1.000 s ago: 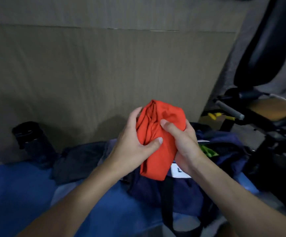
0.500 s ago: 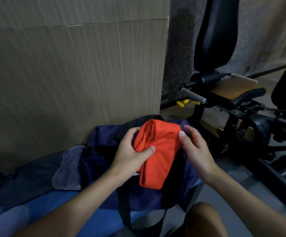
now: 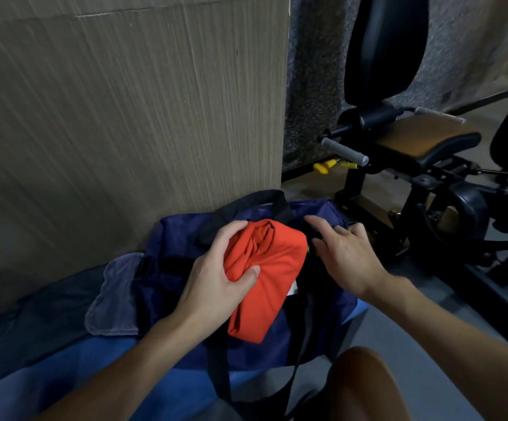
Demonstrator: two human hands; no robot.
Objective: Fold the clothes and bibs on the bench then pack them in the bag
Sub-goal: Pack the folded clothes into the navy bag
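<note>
My left hand (image 3: 216,271) grips a folded orange-red garment (image 3: 272,278) and holds it just above the dark blue bag (image 3: 182,238) with black straps (image 3: 246,205). My right hand (image 3: 346,256) hovers to the right of the bundle with its fingers spread, over the bag's right side and apart from the cloth. The bag lies on the blue bench (image 3: 73,369). A grey-blue cloth (image 3: 116,296) lies flat beside the bag's left end, with darker clothes (image 3: 40,317) further left.
A tall cardboard sheet (image 3: 125,110) stands right behind the bench. Black gym equipment with a padded seat (image 3: 422,138) and a grey handle (image 3: 343,151) stands on the floor to the right. My knee (image 3: 365,387) shows at the bottom.
The view swung right and down toward the bag. My right hand let go of the orange-red bundle and moved to its right; my left hand lowered the bundle closer to the bag.
</note>
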